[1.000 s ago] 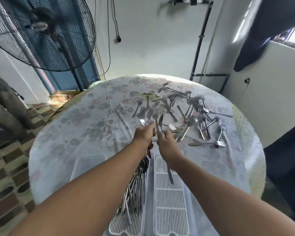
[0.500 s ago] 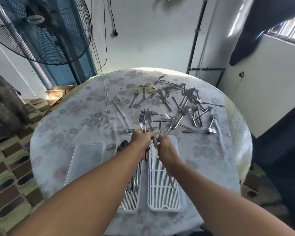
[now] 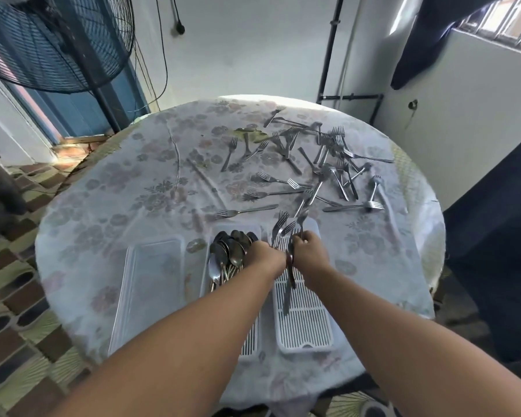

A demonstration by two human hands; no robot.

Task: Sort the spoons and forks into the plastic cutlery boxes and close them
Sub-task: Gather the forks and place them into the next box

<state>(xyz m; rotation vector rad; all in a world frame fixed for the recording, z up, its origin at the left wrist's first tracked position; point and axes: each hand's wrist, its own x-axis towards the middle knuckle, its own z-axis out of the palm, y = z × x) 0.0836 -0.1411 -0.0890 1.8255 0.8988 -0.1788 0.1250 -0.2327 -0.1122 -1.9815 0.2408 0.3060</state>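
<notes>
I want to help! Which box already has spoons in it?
The middle box, left of the hands, holds the spoons. The right box shows bare grid; the left piece lies empty.

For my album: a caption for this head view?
Both hands lower a bunch of forks into the right cutlery box.

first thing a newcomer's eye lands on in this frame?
Both hands, the left hand and right hand, meet over the right cutlery box, gripping a bundle of forks with tines pointing away. Next to it, the left cutlery box holds a pile of spoons. Behind, loose forks lie scattered across the far right of the round table.
</notes>
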